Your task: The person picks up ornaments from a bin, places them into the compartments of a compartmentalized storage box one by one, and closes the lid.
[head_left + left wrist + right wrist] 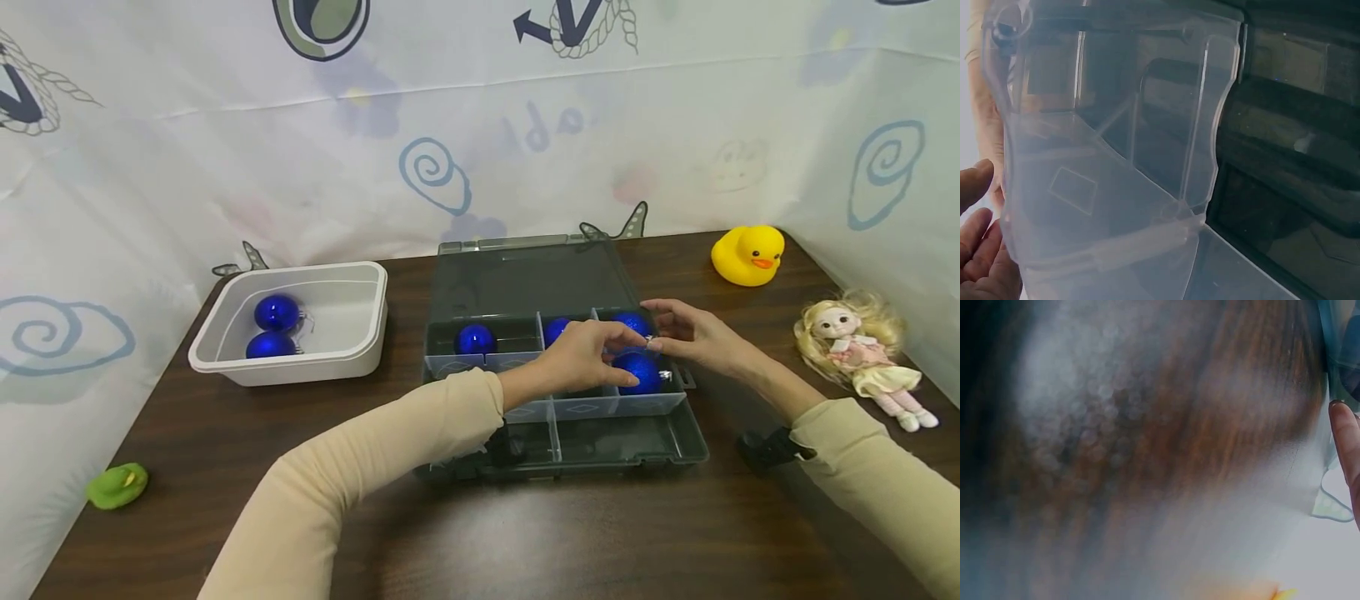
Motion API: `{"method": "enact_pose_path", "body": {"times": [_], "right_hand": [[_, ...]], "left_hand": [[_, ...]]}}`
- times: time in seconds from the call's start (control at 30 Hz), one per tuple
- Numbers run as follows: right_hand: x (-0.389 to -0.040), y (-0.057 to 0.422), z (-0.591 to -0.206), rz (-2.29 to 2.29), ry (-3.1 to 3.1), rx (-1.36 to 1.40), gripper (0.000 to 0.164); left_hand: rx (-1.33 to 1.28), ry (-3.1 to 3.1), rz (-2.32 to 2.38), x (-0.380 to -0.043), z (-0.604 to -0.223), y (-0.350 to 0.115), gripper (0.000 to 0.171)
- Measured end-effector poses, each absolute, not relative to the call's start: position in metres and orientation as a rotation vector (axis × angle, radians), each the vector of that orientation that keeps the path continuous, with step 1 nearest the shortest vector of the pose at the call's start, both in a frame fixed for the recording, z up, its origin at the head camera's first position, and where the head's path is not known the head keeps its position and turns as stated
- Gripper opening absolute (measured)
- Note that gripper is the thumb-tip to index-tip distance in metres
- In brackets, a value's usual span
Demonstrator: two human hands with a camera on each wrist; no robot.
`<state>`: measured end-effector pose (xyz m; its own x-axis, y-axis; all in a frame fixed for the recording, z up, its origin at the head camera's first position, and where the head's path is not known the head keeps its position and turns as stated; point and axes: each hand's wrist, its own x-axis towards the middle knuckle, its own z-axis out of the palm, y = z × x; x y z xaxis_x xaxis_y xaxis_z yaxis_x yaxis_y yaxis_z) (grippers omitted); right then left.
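An open dark-green plastic case [547,279] with clear dividers [585,406] stands mid-table. My left hand [581,358] reaches over it, thumb and index finger about a glittery blue Christmas ball [639,375] in the right part. Just behind, my right hand [701,337] has its thumb and fingers at the right side of another blue Christmas ball [632,322], near its silver cap. More blue balls sit farther left, one ball [475,339] in the left compartment. Clear dividers fill much of the left wrist view, where neither ball shows. Only one right fingertip [1342,419] shows clearly in the right wrist view.
A white plastic tub [360,350] at the left holds two blue balls [276,313]. A yellow rubber duck [746,254] and a blond doll [862,354] are at the right. A small green toy [117,486] lies near the left edge. Printed cloth hangs behind.
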<state>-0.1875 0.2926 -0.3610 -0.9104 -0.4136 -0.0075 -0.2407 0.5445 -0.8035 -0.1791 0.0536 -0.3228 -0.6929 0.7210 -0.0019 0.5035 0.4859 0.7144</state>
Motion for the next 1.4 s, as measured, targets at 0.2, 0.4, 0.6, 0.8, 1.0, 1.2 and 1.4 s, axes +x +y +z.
{"method": "enact_pose_path", "body": {"times": [0.2, 0.4, 0.6, 0.8, 1.0, 1.2, 1.4], "right_hand": [[-0.189, 0.289, -0.361, -1.256, 2.609, -0.539, 0.055], [-0.185, 0.290, -0.358, -1.225, 2.632, -0.512, 0.056], [-0.181, 0.294, -0.357, -1.213, 2.661, -0.494, 0.056], [-0.184, 0.291, -0.359, -1.214, 2.645, -0.506, 0.056], [-0.184, 0.289, -0.360, -1.209, 2.640, -0.497, 0.055], [-0.182, 0.289, -0.359, -1.219, 2.627, -0.490, 0.056], [-0.183, 0.287, -0.358, -1.216, 2.627, -0.470, 0.056]], "left_hand": [[0.990, 2.399, 1.032, -0.178, -0.317, 0.046, 0.048], [0.951, 2.286, 1.169, -0.180, -0.302, 0.019, 0.046], [0.888, 2.259, 1.336, -0.188, -0.287, -0.044, 0.043], [0.582, 2.398, 1.498, -0.197, -0.284, -0.127, 0.040], [0.298, 2.611, 1.491, -0.207, -0.285, -0.206, 0.046], [-0.031, 2.742, 1.584, -0.220, -0.294, -0.275, 0.057], [-0.374, 2.804, 1.583, -0.226, -0.305, -0.306, 0.059]]}}
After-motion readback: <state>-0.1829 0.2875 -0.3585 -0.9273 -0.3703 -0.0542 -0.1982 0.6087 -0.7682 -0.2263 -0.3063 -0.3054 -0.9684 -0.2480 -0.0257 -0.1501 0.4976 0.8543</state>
